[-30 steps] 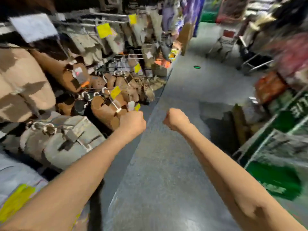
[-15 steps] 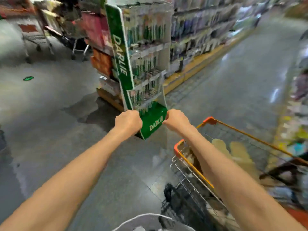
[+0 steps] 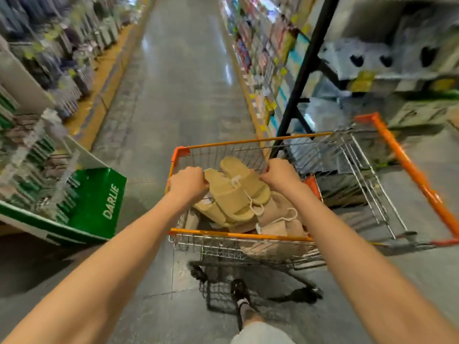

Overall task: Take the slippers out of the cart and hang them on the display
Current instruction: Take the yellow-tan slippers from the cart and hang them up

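An orange-rimmed wire cart stands right in front of me. Inside it lie a pair of yellow slippers on top of beige slippers with white hangers. My left hand is curled into a fist over the cart's left side, its fingers at the end of one yellow slipper. My right hand is also curled, fingertips at the toe of the other yellow slipper. I cannot see a firm grip on either. The slipper display is out of view.
A second orange-rimmed cart sits nested to the right. A green DARLIE stand juts in at the left. A black shelf post rises behind the carts. A long aisle runs ahead between shelves. My foot is below the cart.
My view has swung from the slipper display on the left, past the green stand, round to the cart. Both fists now hover over the slippers in the cart.
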### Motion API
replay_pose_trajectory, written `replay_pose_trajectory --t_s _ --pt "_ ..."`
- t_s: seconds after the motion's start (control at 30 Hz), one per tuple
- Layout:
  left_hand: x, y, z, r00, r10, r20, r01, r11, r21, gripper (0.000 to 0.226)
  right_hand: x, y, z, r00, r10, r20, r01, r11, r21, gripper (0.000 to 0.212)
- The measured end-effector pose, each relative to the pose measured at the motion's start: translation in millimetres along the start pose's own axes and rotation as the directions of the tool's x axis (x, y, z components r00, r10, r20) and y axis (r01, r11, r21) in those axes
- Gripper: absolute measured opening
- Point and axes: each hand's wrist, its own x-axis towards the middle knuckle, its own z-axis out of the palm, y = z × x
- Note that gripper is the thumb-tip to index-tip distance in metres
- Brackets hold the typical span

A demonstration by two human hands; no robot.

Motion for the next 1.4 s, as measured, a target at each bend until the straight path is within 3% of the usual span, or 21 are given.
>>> replay_pose_trajectory --t_s 0.17,0.37,0.5,0.53,0.63,0.73,0.83,1.0,1.23,1.4 --pt "37 24 33 0.999 0.051 0.003 -0.051 0.998 -0.046 0.024 33 35 20 0.999 0.048 0.017 -0.048 0.998 -0.029 0.017" --pt "78 32 76 0.99 -0.033 0.137 0.044 0.996 -0.075 0.02 72 60 65 0.983 0.137 0.123 -0.137 0.991 -0.009 0.026" --pt "108 49 110 0.974 -0.023 0.227 0.043 0.996 -0.079 0.028 95 82 85 0.954 0.183 0.237 -0.183 0.983 -0.021 0.007" --pt "113 57 118 0.968 -0.005 0.249 0.028 0.996 -0.088 0.031 100 88 91 0.946 0.185 0.266 -0.187 0.982 -0.017 0.011" --pt "126 86 141 0.953 0.029 0.302 0.002 0.995 -0.102 0.041 114 104 116 0.897 0.232 0.376 -0.248 0.969 -0.008 0.029" --pt "139 111 158 0.946 0.027 0.323 0.006 0.995 -0.102 0.043 128 115 142 0.799 0.36 0.482 -0.382 0.923 -0.056 0.028" --pt "152 126 166 0.942 -0.002 0.335 0.025 0.998 -0.065 0.041 131 124 159 0.821 0.244 0.517 -0.237 0.968 -0.081 0.025" --pt "164 131 175 0.925 -0.049 0.376 0.052 0.999 0.003 0.038 127 125 169 0.813 0.176 0.555 -0.126 0.984 -0.126 0.012" --pt "170 125 166 0.911 -0.052 0.41 0.018 0.996 0.086 0.025 119 126 162 0.801 0.178 0.571 -0.232 0.972 0.023 0.017" --pt "170 131 150 0.9 -0.063 0.431 0.031 0.996 0.08 0.025 123 123 123 0.867 0.1 0.488 -0.159 0.984 0.081 0.024"
